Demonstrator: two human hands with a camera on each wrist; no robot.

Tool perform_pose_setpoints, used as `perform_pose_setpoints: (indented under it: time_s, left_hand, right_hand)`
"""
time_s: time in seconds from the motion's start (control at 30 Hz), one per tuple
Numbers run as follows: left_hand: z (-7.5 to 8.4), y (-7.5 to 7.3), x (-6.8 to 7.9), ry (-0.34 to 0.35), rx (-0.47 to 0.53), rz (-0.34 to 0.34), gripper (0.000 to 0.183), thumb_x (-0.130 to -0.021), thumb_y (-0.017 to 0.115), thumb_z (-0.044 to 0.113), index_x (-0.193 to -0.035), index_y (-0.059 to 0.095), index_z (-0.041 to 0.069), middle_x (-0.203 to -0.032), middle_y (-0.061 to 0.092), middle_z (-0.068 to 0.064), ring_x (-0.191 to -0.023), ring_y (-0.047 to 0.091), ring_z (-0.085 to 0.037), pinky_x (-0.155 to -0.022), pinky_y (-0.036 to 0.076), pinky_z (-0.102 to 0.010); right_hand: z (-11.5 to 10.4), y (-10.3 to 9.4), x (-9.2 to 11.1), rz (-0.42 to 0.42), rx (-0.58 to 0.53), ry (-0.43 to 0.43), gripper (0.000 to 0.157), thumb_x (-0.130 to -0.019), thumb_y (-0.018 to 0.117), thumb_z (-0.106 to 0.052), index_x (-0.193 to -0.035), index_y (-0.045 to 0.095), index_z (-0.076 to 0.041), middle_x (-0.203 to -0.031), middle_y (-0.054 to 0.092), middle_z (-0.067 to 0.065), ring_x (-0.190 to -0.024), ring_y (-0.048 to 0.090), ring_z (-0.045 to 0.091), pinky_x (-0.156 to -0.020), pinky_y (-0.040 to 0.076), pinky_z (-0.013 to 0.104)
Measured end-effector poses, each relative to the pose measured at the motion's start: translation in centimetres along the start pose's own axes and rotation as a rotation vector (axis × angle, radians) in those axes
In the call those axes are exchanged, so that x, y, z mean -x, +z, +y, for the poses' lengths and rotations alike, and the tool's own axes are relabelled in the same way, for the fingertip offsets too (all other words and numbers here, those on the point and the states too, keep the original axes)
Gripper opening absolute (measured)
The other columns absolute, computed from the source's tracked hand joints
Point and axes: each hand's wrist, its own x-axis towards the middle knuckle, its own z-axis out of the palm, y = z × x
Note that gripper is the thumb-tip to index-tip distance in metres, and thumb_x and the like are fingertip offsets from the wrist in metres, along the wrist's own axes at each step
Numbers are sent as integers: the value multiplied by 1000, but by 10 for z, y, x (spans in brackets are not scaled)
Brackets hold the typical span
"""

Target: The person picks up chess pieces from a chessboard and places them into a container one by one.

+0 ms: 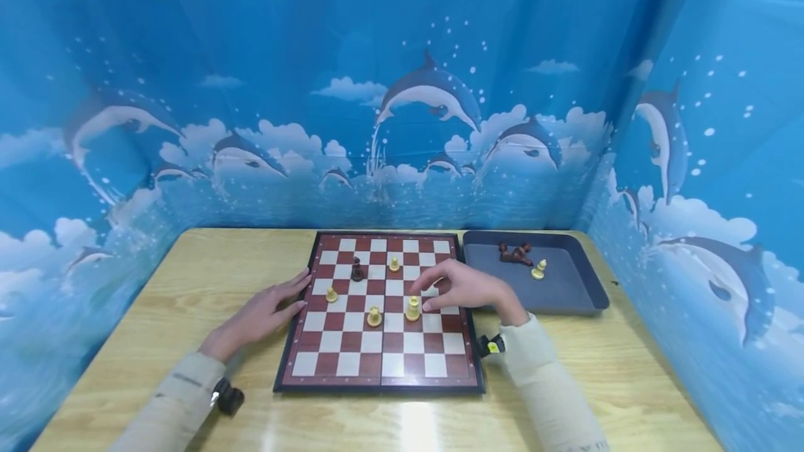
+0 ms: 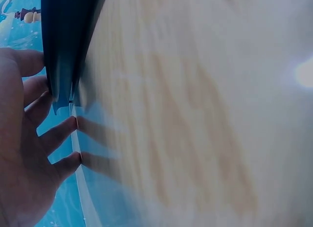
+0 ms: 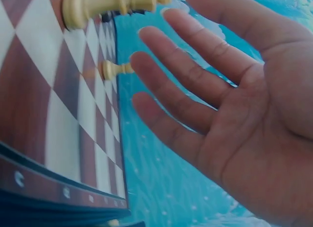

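Right hand [image 1: 465, 288]: poised above the chessboard [image 1: 347, 365]; thumb and forefinger apart, other fingers spread, nothing in the palm.
Tall pale piece [image 1: 412, 309]: upright, just beside the right thumb and forefinger tips; contact not possible to tell, with thumb tip cropped in the right wrist view.
Left hand [image 1: 266, 312]: fingers extended, set against the near-side left edge of the board; holding no piece.
Pale pawn [image 1: 331, 294]: on the board, right of the left fingertips.
Dark piece [image 1: 356, 269]: upright, right of and beyond the left fingertips.
Tray [image 1: 553, 302]: well right of the right fingers, containing dark pieces [image 1: 516, 254] and a small pale piece [image 1: 539, 270].
Step in hand: judged as reaching for the tall pale piece.
Next move: judged to call for a level pinch, clear of neighbouring pieces.
Right wrist view only: bare palm and undersides of spread fingers.
Head view only: full board layout, tray contents.
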Motion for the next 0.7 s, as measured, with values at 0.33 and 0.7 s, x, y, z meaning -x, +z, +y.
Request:
perform_pose_setpoints:
  time_s: [0.33,0.7]
  left_hand:
    - [-2,1,-1,-10,9,-4,56,-96,46,40,-145,32,18,-154,23,-4,-135,31,-35,-106,29,-55]
    - [-1,0,0,-1,14,0,55,-97,47,38,-145,33,16,-153,23,-5,-134,32,-36,-106,29,-56]
  right_hand:
    - [9,7,-10,15,-6,-20,29,-84,69,-12,-111,66,-4,-112,66,11,-102,60,16,-83,54,40]
    - [17,13,-16,12,10,2,22,-85,69,-13,-106,70,-10,-108,67,4,-98,61,20,-87,51,40]
